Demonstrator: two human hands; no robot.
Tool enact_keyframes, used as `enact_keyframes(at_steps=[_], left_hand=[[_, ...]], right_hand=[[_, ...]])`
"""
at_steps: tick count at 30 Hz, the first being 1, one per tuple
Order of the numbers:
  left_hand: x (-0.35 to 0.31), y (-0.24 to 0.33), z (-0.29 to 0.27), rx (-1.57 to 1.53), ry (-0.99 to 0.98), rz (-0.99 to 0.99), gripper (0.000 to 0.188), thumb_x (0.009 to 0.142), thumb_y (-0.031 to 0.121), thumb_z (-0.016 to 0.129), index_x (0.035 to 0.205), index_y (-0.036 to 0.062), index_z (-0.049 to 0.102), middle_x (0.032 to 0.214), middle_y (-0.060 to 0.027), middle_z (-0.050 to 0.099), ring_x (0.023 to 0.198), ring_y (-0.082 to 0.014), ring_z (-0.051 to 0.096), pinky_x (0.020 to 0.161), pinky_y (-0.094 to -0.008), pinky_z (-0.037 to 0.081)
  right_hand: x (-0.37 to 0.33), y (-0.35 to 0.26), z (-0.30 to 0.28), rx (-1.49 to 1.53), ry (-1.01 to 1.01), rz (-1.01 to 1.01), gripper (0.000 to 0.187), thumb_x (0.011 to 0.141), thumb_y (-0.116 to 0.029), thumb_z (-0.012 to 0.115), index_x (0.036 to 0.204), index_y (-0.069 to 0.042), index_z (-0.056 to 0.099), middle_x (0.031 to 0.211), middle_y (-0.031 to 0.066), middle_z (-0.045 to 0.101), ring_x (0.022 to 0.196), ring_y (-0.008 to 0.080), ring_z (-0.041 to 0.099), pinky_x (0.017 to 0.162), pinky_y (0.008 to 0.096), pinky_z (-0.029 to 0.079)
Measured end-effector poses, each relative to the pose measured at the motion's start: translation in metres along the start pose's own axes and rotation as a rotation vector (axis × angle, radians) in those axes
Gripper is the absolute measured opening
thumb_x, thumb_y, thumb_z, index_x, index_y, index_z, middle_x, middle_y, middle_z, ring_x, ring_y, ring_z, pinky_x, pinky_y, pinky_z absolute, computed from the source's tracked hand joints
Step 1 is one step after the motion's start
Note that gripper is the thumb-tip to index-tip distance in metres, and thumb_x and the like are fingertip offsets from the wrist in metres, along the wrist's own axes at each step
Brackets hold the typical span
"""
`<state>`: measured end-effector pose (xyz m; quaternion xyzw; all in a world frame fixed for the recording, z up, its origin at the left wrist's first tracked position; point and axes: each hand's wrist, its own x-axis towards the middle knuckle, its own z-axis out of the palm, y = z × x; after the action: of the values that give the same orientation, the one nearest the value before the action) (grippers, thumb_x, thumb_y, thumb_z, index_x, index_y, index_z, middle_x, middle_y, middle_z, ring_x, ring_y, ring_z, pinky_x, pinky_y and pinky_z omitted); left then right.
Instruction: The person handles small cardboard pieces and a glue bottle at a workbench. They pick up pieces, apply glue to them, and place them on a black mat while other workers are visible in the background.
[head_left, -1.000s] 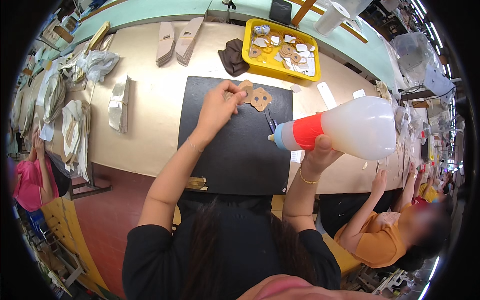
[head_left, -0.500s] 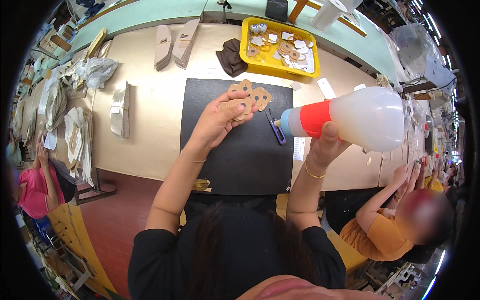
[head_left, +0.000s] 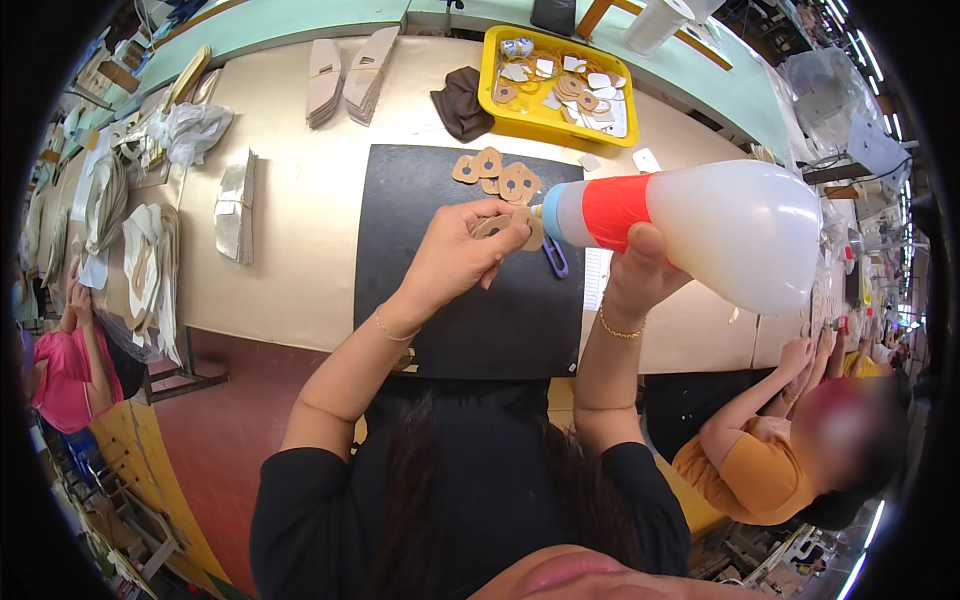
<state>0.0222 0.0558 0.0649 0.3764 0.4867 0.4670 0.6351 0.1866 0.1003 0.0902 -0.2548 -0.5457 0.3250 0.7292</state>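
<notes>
My left hand [head_left: 460,250] is closed on a small stack of tan cut pieces [head_left: 524,227] with dark round spots, held over the black mat [head_left: 470,320]. My right hand [head_left: 643,272] grips a large translucent squeeze bottle [head_left: 735,230] with a red band and a blue cap, tipped sideways. Its narrow nozzle points left and meets the edge of the held pieces; whether anything flows out I cannot tell. More tan pieces [head_left: 520,183] lie on the mat just beyond my left hand. Purple thread snips [head_left: 555,257] lie partly hidden below the bottle's cap.
A yellow tray [head_left: 560,130] of small tan and white pieces stands at the back, with a dark brown cloth [head_left: 462,104] beside it. Stacked strips [head_left: 322,85] and bundled cut parts [head_left: 150,265] lie to the left. A co-worker in orange [head_left: 750,450] sits at my right.
The bottle's nozzle has come left and up to the pieces in my left hand. My left hand has turned and lowered slightly, its fingers now folded round the stack.
</notes>
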Motion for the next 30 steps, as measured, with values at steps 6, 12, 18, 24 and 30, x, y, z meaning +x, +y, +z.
enact_keyframes(at_steps=[6,12,18,24,30], left_hand=[[-0.003,0.007,0.001,0.037,-0.019,0.012,0.024,0.086,0.02,0.065,0.099,-0.0003,0.065,0.06,0.0009,0.055,0.043,-0.0037,0.044,0.039,-0.0203,0.035],[-0.001,0.004,-0.001,0.013,-0.024,-0.012,0.023,0.086,0.016,0.065,0.097,-0.003,0.064,0.059,0.0007,0.052,0.046,-0.0044,0.044,0.04,-0.0198,0.035],[0.004,0.0,-0.002,-0.044,0.036,-0.001,0.026,0.086,0.019,0.064,0.101,-0.0027,0.063,0.059,-0.0002,0.053,0.046,-0.005,0.047,0.041,-0.0202,0.037],[0.004,0.003,0.001,0.056,0.083,0.057,0.027,0.087,0.019,0.063,0.104,-0.002,0.063,0.059,-0.0008,0.053,0.047,-0.005,0.049,0.041,-0.0206,0.039],[0.002,0.006,0.003,0.018,0.098,0.049,0.026,0.087,0.018,0.064,0.1,-0.0036,0.063,0.061,-0.0001,0.054,0.048,-0.0048,0.048,0.042,-0.0193,0.037]], right_hand=[[0.003,0.0,0.005,-0.058,-0.022,-0.029,0.041,0.067,-0.021,0.084,0.099,-0.004,0.064,0.098,0.0067,0.064,0.088,0.0178,0.06,0.082,0.0331,0.049],[0.007,0.006,-0.002,-0.082,0.073,-0.06,0.052,0.069,-0.026,0.083,0.107,-0.003,0.057,0.102,0.0065,0.061,0.089,0.0179,0.059,0.082,0.0325,0.049],[-0.002,0.0,-0.017,-0.105,0.093,-0.014,0.058,0.069,-0.034,0.083,0.109,-0.002,0.056,0.102,0.0059,0.06,0.089,0.0172,0.058,0.082,0.0314,0.049],[-0.014,-0.002,-0.015,-0.101,0.033,0.005,0.05,0.069,-0.032,0.083,0.104,-0.004,0.061,0.101,0.0059,0.061,0.089,0.0181,0.059,0.082,0.0323,0.049],[-0.017,0.002,-0.013,-0.187,-0.031,-0.067,0.047,0.069,-0.031,0.083,0.101,-0.003,0.062,0.099,0.006,0.062,0.089,0.0187,0.059,0.081,0.0333,0.049]])
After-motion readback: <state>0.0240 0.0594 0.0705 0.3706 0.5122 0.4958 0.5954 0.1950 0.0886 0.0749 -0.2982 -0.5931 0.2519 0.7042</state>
